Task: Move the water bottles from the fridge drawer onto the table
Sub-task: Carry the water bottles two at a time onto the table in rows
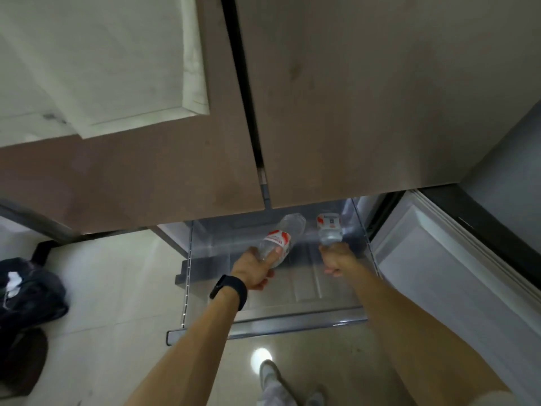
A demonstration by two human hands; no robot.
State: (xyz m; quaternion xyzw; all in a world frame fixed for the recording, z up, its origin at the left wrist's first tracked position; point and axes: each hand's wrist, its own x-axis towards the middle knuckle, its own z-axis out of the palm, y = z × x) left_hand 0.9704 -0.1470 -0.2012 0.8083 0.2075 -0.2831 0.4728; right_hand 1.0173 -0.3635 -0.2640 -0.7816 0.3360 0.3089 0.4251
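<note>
- Clear plastic water bottle with red-and-white label (279,241), tilted above the pulled-out transparent fridge drawer (292,320), gripped by left hand (253,271).
- Second clear labelled bottle (329,230), over the drawer's right side, lower end clasped in right hand (336,260).
- Black wristband (229,290) on left wrist.

Clear water bottles (281,240) with red-and-white labels, brown fridge doors (351,98), a black wristband (229,290).

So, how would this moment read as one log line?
left hand: grips clear plastic red-labelled water bottle | right hand: grips second clear plastic bottle | place: at open transparent fridge drawer
</note>
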